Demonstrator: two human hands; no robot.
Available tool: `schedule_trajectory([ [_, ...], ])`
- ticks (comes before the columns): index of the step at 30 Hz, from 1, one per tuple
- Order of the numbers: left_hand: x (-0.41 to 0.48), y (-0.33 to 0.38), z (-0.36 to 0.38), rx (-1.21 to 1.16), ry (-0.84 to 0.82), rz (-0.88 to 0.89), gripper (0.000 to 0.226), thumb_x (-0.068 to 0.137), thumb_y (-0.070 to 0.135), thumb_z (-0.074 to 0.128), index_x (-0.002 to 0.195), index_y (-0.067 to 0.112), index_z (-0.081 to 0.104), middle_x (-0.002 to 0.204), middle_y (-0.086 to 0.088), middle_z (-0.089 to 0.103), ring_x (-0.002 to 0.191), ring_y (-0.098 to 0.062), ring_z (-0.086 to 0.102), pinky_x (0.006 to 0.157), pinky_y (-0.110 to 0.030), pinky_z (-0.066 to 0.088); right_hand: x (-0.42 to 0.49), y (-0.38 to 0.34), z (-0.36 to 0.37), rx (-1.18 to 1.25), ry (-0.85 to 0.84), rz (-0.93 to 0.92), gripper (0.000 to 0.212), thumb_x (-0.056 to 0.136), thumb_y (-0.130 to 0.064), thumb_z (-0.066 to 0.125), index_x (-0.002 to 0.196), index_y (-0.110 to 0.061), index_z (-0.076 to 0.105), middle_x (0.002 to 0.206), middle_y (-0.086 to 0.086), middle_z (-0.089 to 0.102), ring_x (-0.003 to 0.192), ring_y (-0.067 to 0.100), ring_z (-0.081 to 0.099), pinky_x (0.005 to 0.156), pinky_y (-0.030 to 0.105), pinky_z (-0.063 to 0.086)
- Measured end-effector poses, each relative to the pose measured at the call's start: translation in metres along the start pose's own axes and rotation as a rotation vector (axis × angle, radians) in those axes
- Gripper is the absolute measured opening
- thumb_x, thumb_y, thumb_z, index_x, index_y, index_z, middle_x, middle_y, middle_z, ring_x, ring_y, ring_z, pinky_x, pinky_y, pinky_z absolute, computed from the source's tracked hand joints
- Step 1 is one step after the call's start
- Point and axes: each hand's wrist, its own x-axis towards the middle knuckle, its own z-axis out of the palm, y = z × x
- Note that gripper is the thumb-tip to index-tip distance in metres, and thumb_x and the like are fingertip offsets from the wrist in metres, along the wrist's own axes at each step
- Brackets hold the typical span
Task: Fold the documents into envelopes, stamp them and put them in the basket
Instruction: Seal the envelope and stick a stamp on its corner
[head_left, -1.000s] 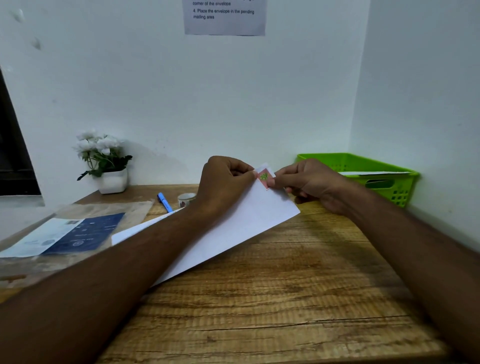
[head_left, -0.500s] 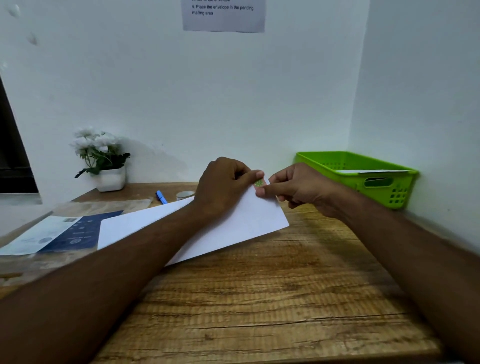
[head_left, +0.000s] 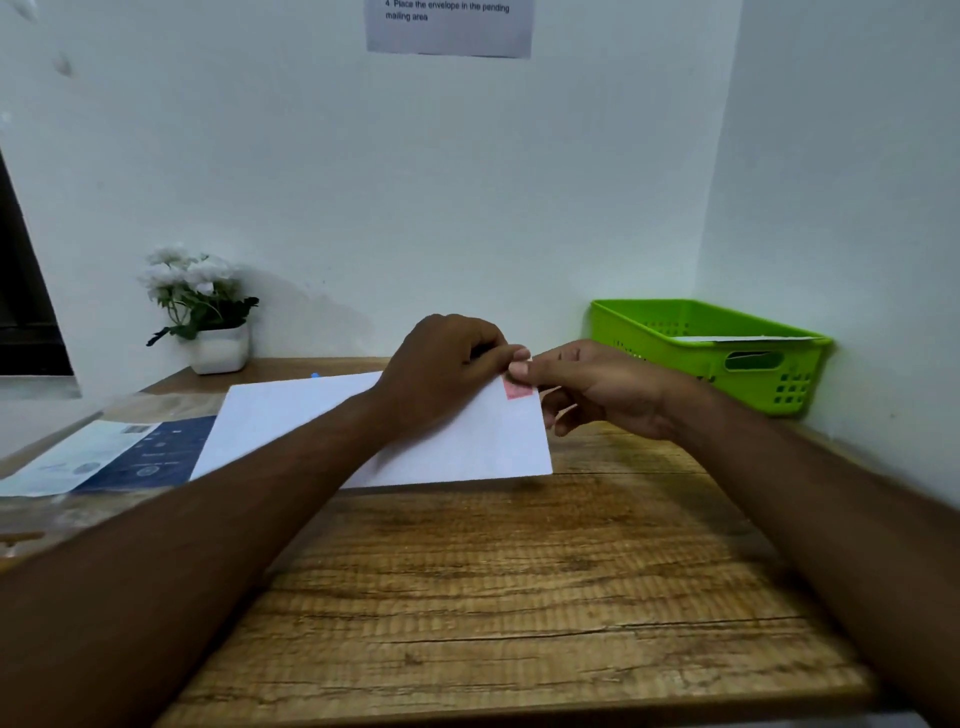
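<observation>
Wooden table (head_left: 519, 597) fills our view from 3 to 9 o'clock. White envelope (head_left: 467, 441) sits at centre, held above the table w/ its long side across; we can't tell if its lower edge touches. Green basket (head_left: 691, 374) at 2 o'clock, well apart. Our L hand (head_left: 441, 364), fingers curled, pinches the envelope's top edge nr the R corner. Our R hand (head_left: 597, 384) pinches that corner, thumb on the top edge of the pink stamp (head_left: 518, 388).

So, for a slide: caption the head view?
Left hand and right hand pinch a white paper envelope beside its pink stamp.
</observation>
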Motion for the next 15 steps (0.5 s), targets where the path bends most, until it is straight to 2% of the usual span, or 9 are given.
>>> schedule_trajectory([
  [4, -0.001, -0.006, -0.001, 0.077, 0.053, 0.070, 0.045, 0.092, 0.039, 0.050, 0.064, 0.007, 0.061, 0.051, 0.001, 0.052, 0.048, -0.016, 0.044, 0.054, -0.025, 0.030, 0.003, 0.002, 0.001, 0.056, -0.002, 0.014, 0.022, 0.092, -0.028, 0.061, 0.097, -0.010, 0.072, 0.085, 0.001, 0.071, 0.060, 0.011, 0.062, 0.057, 0.022, 0.052],
  [6, -0.001, -0.006, -0.003, 0.143, 0.161, 0.107, 0.033, 0.092, 0.034, 0.052, 0.072, 0.012, 0.066, 0.064, 0.004, 0.061, 0.059, -0.014, 0.055, 0.066, -0.033, 0.039, 0.002, 0.000, -0.002, 0.072, 0.051, 0.009, 0.019, 0.091, -0.027, 0.063, 0.095, -0.011, 0.072, 0.084, 0.002, 0.070, 0.058, 0.011, 0.061, 0.054, 0.022, 0.052],
  [8, 0.000, 0.000, -0.007, 0.193, 0.286, 0.149, 0.026, 0.090, 0.034, 0.053, 0.079, 0.015, 0.067, 0.075, 0.003, 0.062, 0.073, -0.015, 0.057, 0.073, -0.036, 0.038, 0.001, -0.002, -0.006, 0.097, 0.136, -0.004, 0.014, 0.092, -0.025, 0.063, 0.089, -0.015, 0.072, 0.077, -0.002, 0.069, 0.055, 0.010, 0.060, 0.049, 0.021, 0.050],
  [11, -0.003, 0.015, -0.004, 0.187, 0.295, 0.250, 0.040, 0.093, 0.035, 0.050, 0.064, 0.010, 0.061, 0.058, -0.001, 0.056, 0.056, -0.017, 0.050, 0.061, -0.034, 0.040, 0.001, -0.003, -0.015, 0.182, 0.297, -0.042, 0.014, 0.093, -0.022, 0.062, 0.084, -0.017, 0.072, 0.074, -0.004, 0.070, 0.059, 0.011, 0.063, 0.052, 0.022, 0.051],
  [13, -0.010, 0.024, 0.005, 0.190, 0.224, 0.317, 0.051, 0.094, 0.039, 0.049, 0.051, 0.011, 0.054, 0.044, 0.001, 0.049, 0.041, -0.016, 0.041, 0.047, -0.033, 0.040, 0.001, -0.003, -0.021, 0.242, 0.415, -0.073, 0.012, 0.092, -0.022, 0.063, 0.093, -0.015, 0.073, 0.087, 0.002, 0.071, 0.071, 0.018, 0.065, 0.062, 0.027, 0.053],
  [15, -0.014, 0.033, 0.015, 0.225, 0.123, 0.273, 0.058, 0.094, 0.047, 0.045, 0.047, 0.012, 0.051, 0.040, 0.004, 0.045, 0.036, -0.014, 0.037, 0.044, -0.031, 0.041, 0.002, -0.003, -0.026, 0.315, 0.536, -0.112, 0.016, 0.092, -0.024, 0.064, 0.102, -0.014, 0.073, 0.102, 0.008, 0.071, 0.087, 0.025, 0.064, 0.077, 0.037, 0.053],
])
